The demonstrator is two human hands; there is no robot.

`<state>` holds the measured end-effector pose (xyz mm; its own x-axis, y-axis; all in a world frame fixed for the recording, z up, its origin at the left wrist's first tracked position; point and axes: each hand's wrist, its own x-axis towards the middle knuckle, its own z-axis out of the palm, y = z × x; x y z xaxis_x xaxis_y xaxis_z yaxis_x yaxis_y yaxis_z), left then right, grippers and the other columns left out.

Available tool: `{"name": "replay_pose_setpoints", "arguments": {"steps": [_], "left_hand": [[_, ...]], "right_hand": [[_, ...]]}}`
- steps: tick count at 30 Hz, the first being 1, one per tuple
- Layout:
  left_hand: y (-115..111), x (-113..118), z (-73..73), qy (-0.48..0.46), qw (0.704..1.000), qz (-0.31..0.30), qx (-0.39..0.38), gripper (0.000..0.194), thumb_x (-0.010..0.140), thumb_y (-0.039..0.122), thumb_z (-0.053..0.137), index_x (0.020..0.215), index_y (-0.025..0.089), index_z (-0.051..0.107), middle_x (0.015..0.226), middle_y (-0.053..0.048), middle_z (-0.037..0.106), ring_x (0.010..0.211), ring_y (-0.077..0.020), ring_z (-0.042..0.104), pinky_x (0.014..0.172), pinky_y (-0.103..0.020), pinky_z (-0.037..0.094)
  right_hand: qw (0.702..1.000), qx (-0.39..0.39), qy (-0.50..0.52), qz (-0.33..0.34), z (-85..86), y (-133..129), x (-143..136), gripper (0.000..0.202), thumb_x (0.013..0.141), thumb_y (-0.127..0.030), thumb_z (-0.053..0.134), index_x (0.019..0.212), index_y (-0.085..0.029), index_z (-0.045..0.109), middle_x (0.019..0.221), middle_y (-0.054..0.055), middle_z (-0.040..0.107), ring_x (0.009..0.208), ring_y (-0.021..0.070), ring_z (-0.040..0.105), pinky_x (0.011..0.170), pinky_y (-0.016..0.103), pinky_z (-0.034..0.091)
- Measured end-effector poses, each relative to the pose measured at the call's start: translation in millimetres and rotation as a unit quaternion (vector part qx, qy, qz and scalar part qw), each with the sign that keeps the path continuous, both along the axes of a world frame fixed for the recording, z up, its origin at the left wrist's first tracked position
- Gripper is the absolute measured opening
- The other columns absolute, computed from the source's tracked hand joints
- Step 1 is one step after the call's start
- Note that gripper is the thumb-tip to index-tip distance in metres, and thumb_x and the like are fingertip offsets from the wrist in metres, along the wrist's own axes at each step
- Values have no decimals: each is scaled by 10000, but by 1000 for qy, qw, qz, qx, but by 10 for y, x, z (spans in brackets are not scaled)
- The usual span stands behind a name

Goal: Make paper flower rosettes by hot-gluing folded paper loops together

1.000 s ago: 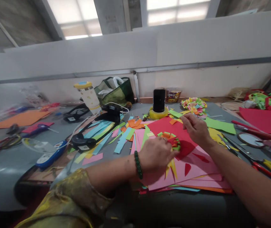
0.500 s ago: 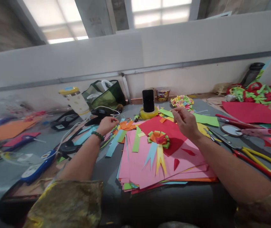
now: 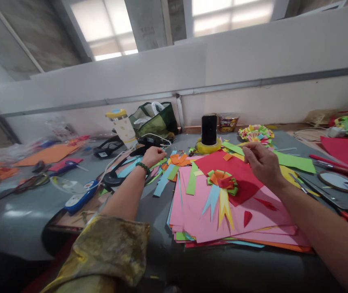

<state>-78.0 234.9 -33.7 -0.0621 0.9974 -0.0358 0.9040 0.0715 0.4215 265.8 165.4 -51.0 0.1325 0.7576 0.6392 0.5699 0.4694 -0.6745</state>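
A black phone (image 3: 209, 129) is propped upright on a yellow ring (image 3: 207, 149), with a printed cup (image 3: 228, 123) set behind to the right. A yellow-lidded tumbler (image 3: 122, 129) is placed beside a green bag (image 3: 165, 121). Bright windows (image 3: 86, 24) are seen above.

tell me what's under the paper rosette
The rosette overlaps a red sheet and a pink sheet, which show around its edges. The patch directly beneath the rosette is covered, so anything else there cannot be seen.
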Motion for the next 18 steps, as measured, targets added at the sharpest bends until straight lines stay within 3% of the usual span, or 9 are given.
{"name": "replay_pose_setpoints", "arguments": {"steps": [8,18], "left_hand": [[46,6,-41,30,999,-11,0,376,959,387,651,1259,161,625,1292,-86,630,1095,-276,647,900,-454,582],[183,138,-221,97,995,-35,6,344,972,377,637,1262,193,621,1300,-92,626,1107,-258,644,919,-447,576]], "right_hand": [[1000,7,0,7,1,4,1,450,838,-678,556,772,-234,593,478,-28,556,427,148,529,462,267,387],[1000,15,-15,21,-37,39,-10,414,875,-630,541,802,-228,603,496,-35,550,441,140,524,477,258,385]]}}
